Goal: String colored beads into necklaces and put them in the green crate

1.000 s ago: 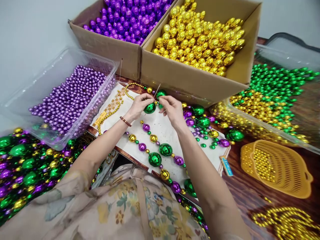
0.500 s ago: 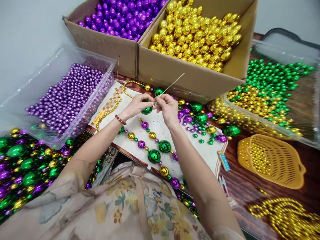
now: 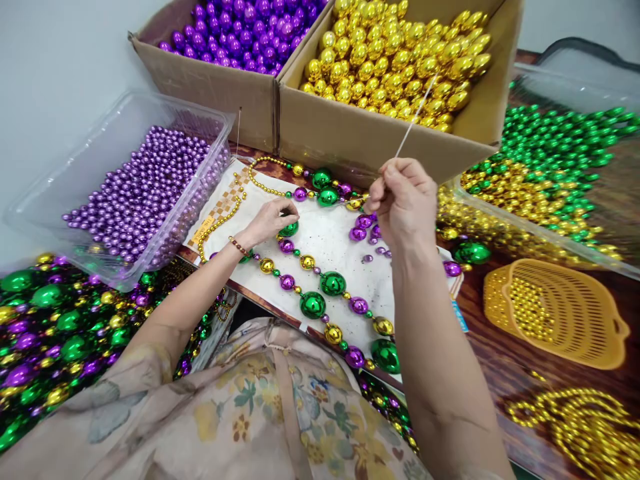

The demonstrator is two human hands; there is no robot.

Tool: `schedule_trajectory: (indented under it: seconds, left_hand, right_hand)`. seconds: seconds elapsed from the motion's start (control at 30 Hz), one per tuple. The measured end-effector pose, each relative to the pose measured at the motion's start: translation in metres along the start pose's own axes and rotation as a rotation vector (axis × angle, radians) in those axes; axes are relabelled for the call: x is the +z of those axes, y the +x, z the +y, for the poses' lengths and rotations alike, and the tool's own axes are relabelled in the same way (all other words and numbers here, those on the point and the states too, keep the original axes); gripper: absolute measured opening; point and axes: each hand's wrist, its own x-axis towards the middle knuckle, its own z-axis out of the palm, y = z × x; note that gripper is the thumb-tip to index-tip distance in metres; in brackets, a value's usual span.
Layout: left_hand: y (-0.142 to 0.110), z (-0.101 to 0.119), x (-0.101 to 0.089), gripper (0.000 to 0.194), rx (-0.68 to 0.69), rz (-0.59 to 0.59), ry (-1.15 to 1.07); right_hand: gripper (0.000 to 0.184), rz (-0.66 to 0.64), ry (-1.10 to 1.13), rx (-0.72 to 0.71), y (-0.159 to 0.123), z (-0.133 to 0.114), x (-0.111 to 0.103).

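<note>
My right hand (image 3: 407, 200) is raised over the right of the white cloth (image 3: 270, 293), fingers closed on a thin white string (image 3: 416, 117) whose straight end sticks up in front of the gold-bead box. My left hand (image 3: 273, 223) pinches at the cloth's middle, and a fine line stretches from it toward the right hand. Just under the left fingertips sits a green bead (image 3: 289, 229). A strand of large green, gold and purple beads (image 3: 333, 283) runs from there toward the front right. Loose purple beads (image 3: 358, 234) lie beside the right wrist, partly hidden by it.
Behind stand cardboard boxes of purple beads (image 3: 240, 33) and gold beads (image 3: 380, 60). A clear tub (image 3: 30, 200) of small purple beads is at left, another with green and gold beads (image 3: 555, 140) at right. Nearby are an orange basket (image 3: 590, 313) and gold chains (image 3: 580, 427).
My hands, close together before, have moved apart. The right hand has risen to the right with the string, while the left has shifted slightly left and down.
</note>
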Motion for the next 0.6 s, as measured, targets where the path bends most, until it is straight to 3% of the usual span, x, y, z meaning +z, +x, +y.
schedule_trajectory:
  seconds: [0.1,0.23,0.4,0.6]
  left_hand:
    - [-0.007,0.0,0.008,0.007,0.007,0.008,0.048]
    - [-0.012,-0.001,0.011,0.011,0.02,0.003,0.219]
    - [-0.016,-0.014,-0.011,0.01,-0.092,0.012,0.241]
    - [-0.02,-0.03,-0.035,0.005,-0.319,0.017,0.029]
  right_hand:
    - [0.026,0.005,-0.041,-0.082,-0.005,-0.013,-0.004]
    - [0.028,-0.043,-0.105,-0.071,-0.013,-0.014,0.007]
    - [0.031,-0.115,-0.193,-0.02,-0.019,0.001,0.023]
    - [0.022,-0.202,-0.179,0.074,-0.022,0.024,0.034]
